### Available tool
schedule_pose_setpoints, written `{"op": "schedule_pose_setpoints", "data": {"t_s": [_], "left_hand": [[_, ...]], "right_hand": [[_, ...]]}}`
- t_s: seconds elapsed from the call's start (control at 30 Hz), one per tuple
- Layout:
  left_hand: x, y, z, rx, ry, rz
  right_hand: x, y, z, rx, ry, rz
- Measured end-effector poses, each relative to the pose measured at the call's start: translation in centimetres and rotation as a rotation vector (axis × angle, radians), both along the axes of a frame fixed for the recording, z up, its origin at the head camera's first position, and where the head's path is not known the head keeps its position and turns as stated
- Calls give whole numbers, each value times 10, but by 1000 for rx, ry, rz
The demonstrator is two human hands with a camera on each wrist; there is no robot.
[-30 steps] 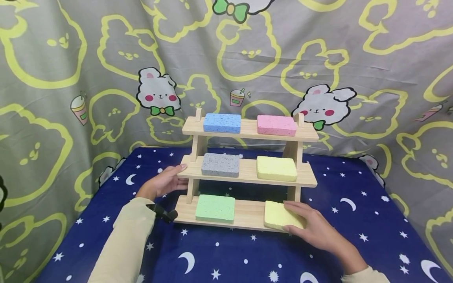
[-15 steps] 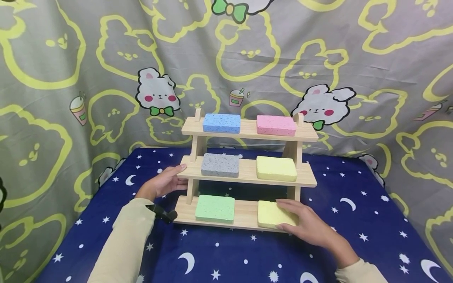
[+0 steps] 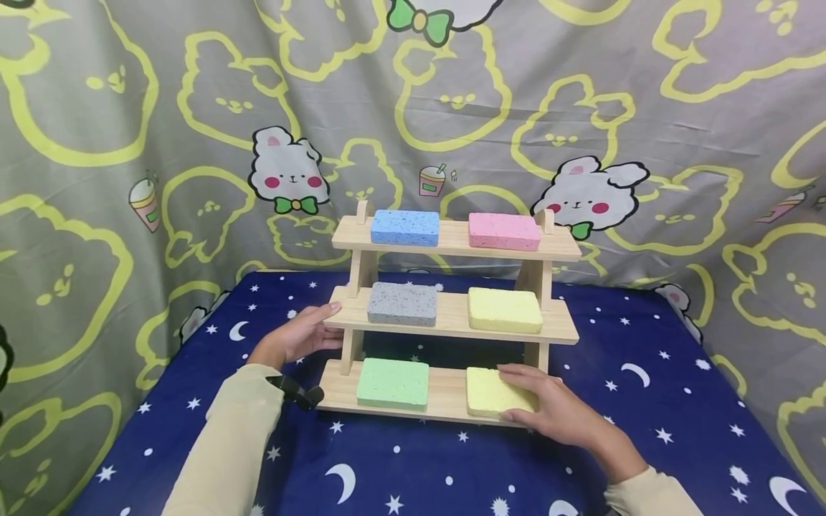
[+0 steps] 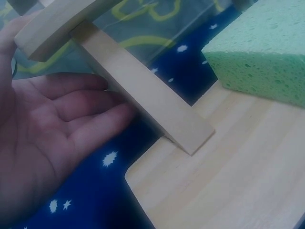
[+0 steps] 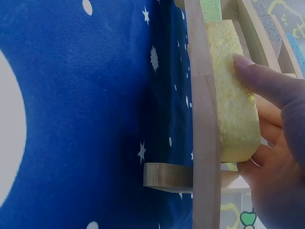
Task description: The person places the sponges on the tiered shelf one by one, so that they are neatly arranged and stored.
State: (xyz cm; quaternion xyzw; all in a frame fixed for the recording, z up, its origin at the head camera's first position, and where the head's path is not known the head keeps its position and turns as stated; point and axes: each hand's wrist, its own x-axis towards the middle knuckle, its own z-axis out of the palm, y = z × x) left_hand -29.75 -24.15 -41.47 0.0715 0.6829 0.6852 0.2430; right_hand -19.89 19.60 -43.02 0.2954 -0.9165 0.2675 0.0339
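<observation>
A three-tier wooden display stand (image 3: 445,390) bears several sponges. My right hand (image 3: 558,408) grips the yellow sponge (image 3: 484,393) on the right of the bottom tier. Its thumb lies on the near long side, the fingers on the far side; the sponge (image 5: 233,105) rests flat on the board in the right wrist view. My left hand (image 3: 306,333) holds the left end of the middle tier, thumb on the board and fingers below it, beside the upright post (image 4: 143,86). A green sponge (image 3: 392,383) sits on the left of the bottom tier.
On the middle tier lie a grey sponge (image 3: 402,304) and another yellow sponge (image 3: 505,310). Blue (image 3: 404,228) and pink (image 3: 504,231) sponges sit on the top tier. A star-patterned dark blue cloth (image 3: 419,466) covers the table, and a grey cartoon curtain (image 3: 361,86) hangs behind.
My right hand has slid the bottom yellow sponge a little left along the board, toward the green one. The left hand has stayed at the stand's middle tier.
</observation>
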Motion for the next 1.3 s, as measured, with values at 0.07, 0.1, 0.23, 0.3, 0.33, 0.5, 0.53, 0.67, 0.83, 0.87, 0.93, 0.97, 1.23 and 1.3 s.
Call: {"op": "schedule_pose_setpoints", "data": {"t_s": [0.07, 0.1, 0.23, 0.3, 0.33, 0.5, 0.53, 0.67, 0.83, 0.87, 0.93, 0.97, 1.23, 1.3], "left_hand": [[0, 0, 0, -5, 5, -2], [0, 0, 0, -5, 3, 0], [-2, 2, -2, -5, -7, 5], [-3, 3, -3, -4, -8, 6], [-4, 3, -3, -5, -5, 4], [-6, 3, -5, 0, -6, 4], [-6, 3, -5, 1, -10, 4], [-6, 2, -7, -10, -8, -3], [-8, 6, -5, -7, 8, -19], [-8, 7, -4, -1, 5, -16], [-9, 8, -3, -3, 6, -14], [-9, 9, -3, -2, 6, -14], [-8, 7, -4, 4, -14, -9], [-7, 7, -5, 11, -17, -5]], "right_hand": [[0, 0, 0, 6, -8, 6], [0, 0, 0, 7, -11, 7], [-2, 2, 0, 19, -10, 21], [-3, 3, 1, 26, -2, 30], [-4, 3, 1, 30, -1, 32], [-6, 3, 2, 29, -10, 39], [-6, 3, 2, 27, -12, 40], [-4, 3, 1, 23, 1, 42], [-3, 5, 1, 24, 46, 38], [-3, 5, 1, 22, 56, 39], [-3, 6, 1, 19, 73, 40], [-4, 6, 0, 17, 81, 39], [-5, 20, 11, -57, 112, -89], [-7, 29, 18, -72, 155, -127]]}}
